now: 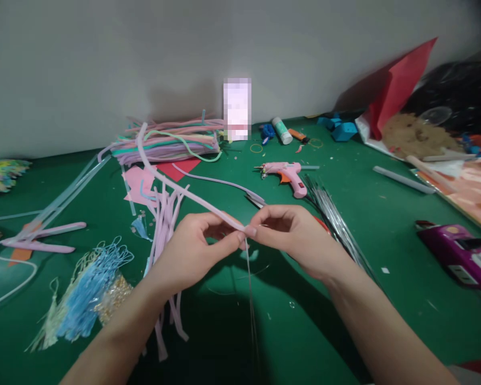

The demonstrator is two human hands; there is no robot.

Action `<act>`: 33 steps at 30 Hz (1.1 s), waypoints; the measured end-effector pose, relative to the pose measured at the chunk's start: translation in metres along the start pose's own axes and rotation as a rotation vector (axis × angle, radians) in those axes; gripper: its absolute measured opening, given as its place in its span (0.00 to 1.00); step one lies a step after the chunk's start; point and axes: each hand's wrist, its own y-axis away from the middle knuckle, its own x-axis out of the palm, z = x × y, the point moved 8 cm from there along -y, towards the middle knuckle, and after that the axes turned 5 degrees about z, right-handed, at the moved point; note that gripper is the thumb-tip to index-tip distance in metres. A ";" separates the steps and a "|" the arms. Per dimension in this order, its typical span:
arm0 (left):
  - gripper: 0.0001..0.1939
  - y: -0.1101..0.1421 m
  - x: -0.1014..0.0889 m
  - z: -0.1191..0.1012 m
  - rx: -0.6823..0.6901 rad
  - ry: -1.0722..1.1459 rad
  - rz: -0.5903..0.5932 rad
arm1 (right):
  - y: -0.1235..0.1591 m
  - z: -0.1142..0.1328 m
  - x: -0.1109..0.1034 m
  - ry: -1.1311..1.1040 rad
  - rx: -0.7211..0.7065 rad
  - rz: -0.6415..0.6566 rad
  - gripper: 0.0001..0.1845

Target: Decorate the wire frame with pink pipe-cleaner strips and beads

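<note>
A thick pale pink pipe cleaner [192,198] slants from the upper left down to my fingers. Its lower end is pinched by my left hand [208,246], thumb against the fingers. My right hand [292,232] pinches the same end, so the fingertips of both hands nearly meet. From that point thin wires [250,299] hang toward the front of the table. Below my left hand and forearm lie several loose lilac pipe cleaners [162,214]. Scissors [256,200], with their handles partly hidden behind my right hand, rest just beyond it.
Behind my hands lie a bundle of coloured pipe cleaners [168,144] and a pink glue gun [291,174]. Wire strands [328,208] fan out at the right, near a purple power strip [457,256]. Blue tassels [92,294] and a bag of beads [114,299] sit left.
</note>
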 end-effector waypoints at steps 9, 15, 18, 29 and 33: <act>0.06 0.001 0.003 -0.007 0.028 -0.114 -0.002 | 0.000 -0.009 0.006 -0.165 0.131 0.055 0.08; 0.08 0.002 0.002 -0.002 -0.013 -0.134 -0.001 | -0.001 -0.011 0.007 -0.154 0.153 0.041 0.10; 0.06 0.003 0.003 -0.002 -0.002 -0.089 0.021 | 0.000 -0.011 0.007 -0.148 0.141 0.014 0.11; 0.11 -0.001 -0.011 -0.006 0.072 0.065 -0.039 | 0.001 -0.014 0.002 -0.016 0.068 -0.045 0.20; 0.09 0.000 -0.014 -0.007 0.064 0.079 -0.074 | 0.000 -0.008 0.007 0.014 0.007 -0.018 0.20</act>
